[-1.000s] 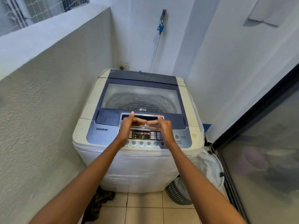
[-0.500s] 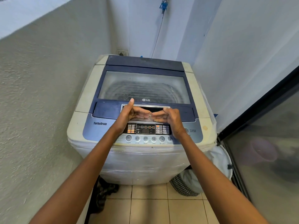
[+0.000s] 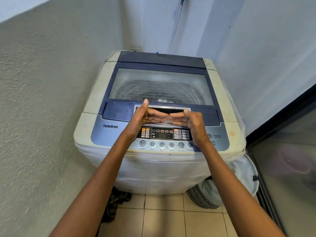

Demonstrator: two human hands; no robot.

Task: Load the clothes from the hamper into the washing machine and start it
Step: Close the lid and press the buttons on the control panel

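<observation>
A top-loading washing machine [image 3: 89,103] stands in the corner with its blue-framed glass lid [image 3: 160,86] down. Both hands are at the lid's handle recess [image 3: 171,109], above the control panel [image 3: 164,134]. My left hand [image 3: 145,117] has its thumb up on the handle's rim and its fingers stretched to the right. My right hand [image 3: 189,120] mirrors it, fingers stretched left, and the fingertips of the two hands meet. Neither holds any clothes. A white fabric hamper [image 3: 242,173] stands on the floor at the machine's right side, partly hidden.
A striped cloth or basket [image 3: 201,197] sits at the hamper's base. Dark cloth [image 3: 116,202] lies on the tiles by the machine's left foot. A rough wall runs close on the left, a glass sliding door [image 3: 290,159] on the right.
Both hands moved forward from above the control panel to the lid handle, and their fingertips came together. The view drew closer to the machine.
</observation>
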